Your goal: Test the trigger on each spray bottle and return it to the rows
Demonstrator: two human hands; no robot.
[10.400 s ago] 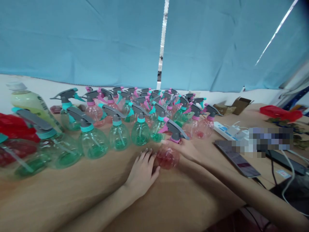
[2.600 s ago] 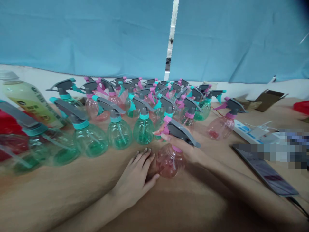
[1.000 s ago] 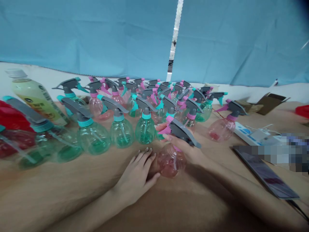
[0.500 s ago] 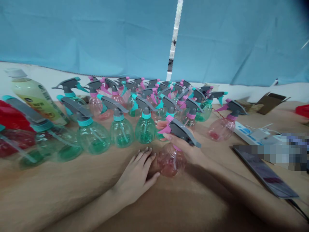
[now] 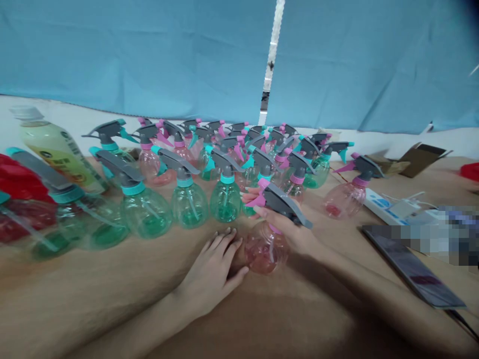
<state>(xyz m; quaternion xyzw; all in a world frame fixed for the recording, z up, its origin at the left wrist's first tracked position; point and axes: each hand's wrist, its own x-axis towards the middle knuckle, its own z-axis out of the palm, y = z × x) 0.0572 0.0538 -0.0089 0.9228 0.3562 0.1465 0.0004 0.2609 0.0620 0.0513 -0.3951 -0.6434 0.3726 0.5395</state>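
Your left hand [image 5: 211, 271] lies palm down on the table [image 5: 299, 314], fingers slightly spread, holding nothing; fingertips and thumb are right beside the pink spray bottle [image 5: 264, 249], can't tell if touching. That bottle is upright in front of you, base seemingly on the tabletop. Your right hand [image 5: 295, 232] has its fingers closed round the neck, partly hidden behind the grey sprayer head [image 5: 282, 202]; tips poke out by the pink trigger [image 5: 257, 201], can't tell if it's squeezed. Both your forearms run out of frame. Right side: dark phone [image 5: 411, 267], its cable cut off; a pixelated patch [image 5: 445, 237] masks whatever's there, plus part of the white power strip [image 5: 381, 202]. Beyond your hands, a row of green spray bottles [image 5: 145, 214], leftmost one cut by the edge; a second pink bottle [image 5: 344, 197] stands to the right. Behind, a jumbled bottle cluster [image 5: 152, 164], too overlapped to count. Yellow-labelled bottle [image 5: 62, 154] at left, partly covered; open cardboard box [image 5: 421, 159] far right. Blue curtain [image 5: 149, 60] at back, top out of view.
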